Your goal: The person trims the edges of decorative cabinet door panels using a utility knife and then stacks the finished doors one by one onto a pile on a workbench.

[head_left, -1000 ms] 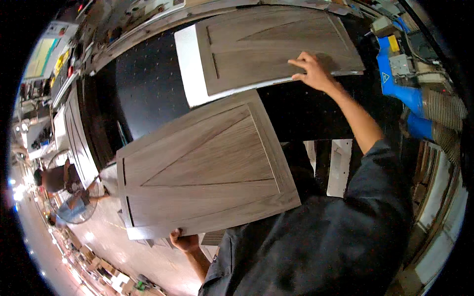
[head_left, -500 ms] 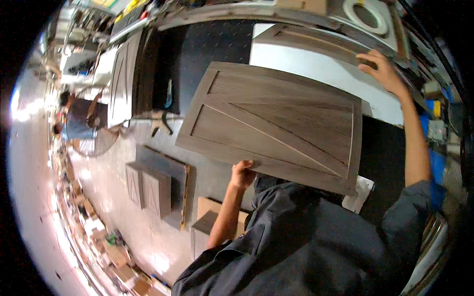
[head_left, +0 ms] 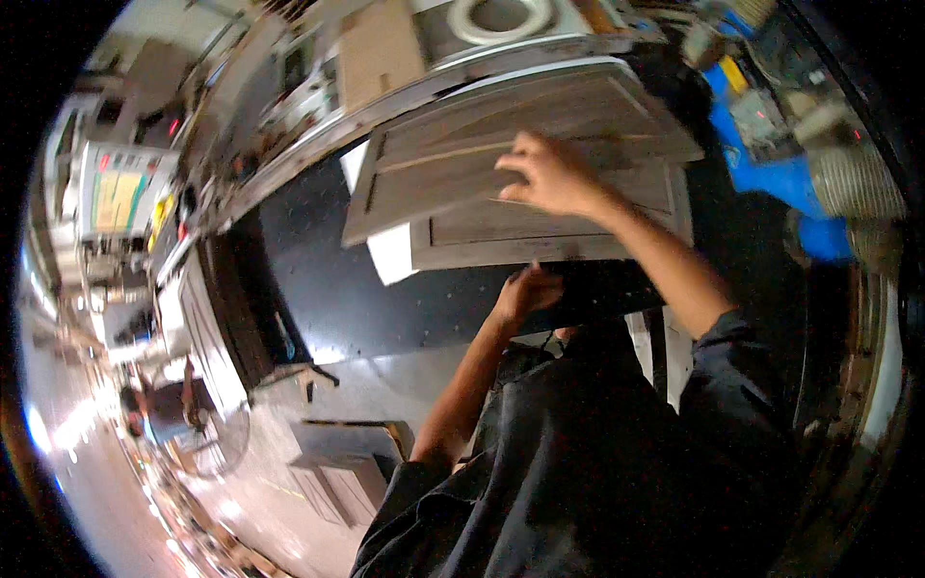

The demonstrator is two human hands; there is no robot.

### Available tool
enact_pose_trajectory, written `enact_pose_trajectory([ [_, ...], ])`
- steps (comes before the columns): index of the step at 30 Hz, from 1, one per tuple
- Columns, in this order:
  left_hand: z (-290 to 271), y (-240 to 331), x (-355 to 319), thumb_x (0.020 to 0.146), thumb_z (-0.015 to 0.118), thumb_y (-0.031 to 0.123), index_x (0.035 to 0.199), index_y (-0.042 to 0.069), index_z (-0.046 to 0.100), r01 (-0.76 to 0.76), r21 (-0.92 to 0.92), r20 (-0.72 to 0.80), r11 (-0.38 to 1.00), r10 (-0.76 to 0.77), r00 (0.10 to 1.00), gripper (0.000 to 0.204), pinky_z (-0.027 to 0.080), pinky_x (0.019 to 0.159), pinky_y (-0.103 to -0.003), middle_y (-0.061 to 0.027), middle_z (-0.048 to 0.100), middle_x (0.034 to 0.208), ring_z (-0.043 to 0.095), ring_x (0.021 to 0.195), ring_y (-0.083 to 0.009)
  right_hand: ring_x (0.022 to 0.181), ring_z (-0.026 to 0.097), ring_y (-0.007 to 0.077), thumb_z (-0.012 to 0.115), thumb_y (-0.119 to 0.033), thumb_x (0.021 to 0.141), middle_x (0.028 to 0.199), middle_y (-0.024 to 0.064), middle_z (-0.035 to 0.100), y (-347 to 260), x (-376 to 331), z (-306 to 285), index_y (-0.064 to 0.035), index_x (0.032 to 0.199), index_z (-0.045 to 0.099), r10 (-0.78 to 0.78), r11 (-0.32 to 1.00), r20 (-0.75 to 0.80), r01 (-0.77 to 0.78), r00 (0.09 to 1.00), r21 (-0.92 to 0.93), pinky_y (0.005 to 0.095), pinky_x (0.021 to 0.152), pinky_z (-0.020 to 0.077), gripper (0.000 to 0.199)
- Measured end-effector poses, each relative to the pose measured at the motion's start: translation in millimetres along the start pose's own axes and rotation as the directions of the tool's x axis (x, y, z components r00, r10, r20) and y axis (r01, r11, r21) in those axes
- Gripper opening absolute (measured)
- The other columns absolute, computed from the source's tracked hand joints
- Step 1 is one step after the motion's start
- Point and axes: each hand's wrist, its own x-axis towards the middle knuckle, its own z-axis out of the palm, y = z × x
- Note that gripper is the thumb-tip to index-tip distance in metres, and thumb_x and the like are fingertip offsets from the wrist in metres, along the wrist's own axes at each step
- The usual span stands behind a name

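Two grey-brown wooden cabinet doors lie overlapping on the black worktop. The far door lies slanted across the near door, and white sheet shows from under them. Above the doors, my right hand has its fingers apart and holds nothing; whether it touches the wood is unclear. My left hand is just in front of the near door's front edge, apart from it or barely touching. Motion smears its fingers.
A white ring lies beyond the worktop's far rail. More wooden panels stand stacked at left. On the floor are a dark board and smaller panels. A co-worker is at far left; blue bins are at right.
The door from my left hand now lies on the worktop, and the hand has come off it. My right hand has moved left over the doors. The view has turned.
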Motion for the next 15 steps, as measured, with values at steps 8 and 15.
enact_pose_trajectory([
  [8,-108,67,-68,0.094,0.082,0.040,0.161,0.002,0.034,0.149,0.970,0.166,-0.190,0.973,0.159,0.091,0.033,0.118,-0.060,-0.0269,0.046,0.156,0.045,0.141,-0.0448,0.120,0.058,0.0348,0.086,-0.031,0.087,0.128,0.0143,0.057,5,-146,118,-0.0081,0.137,0.065,0.188,0.982,-0.081,-0.186,0.979,0.025,0.0499,0.102,0.0504,0.059],
  [15,-194,84,-16,0.095,0.081,0.042,0.159,-0.008,0.038,0.073,0.964,-0.255,0.254,0.818,0.516,0.091,0.046,0.111,-0.050,-0.0258,0.069,0.133,0.065,0.126,-0.0406,0.133,0.052,0.0463,0.089,-0.050,0.081,0.148,0.0262,0.048,94,-218,54,-0.0031,0.151,0.052,0.642,0.530,-0.589,-0.839,0.491,-0.122,0.0607,0.111,0.0421,0.092],
])
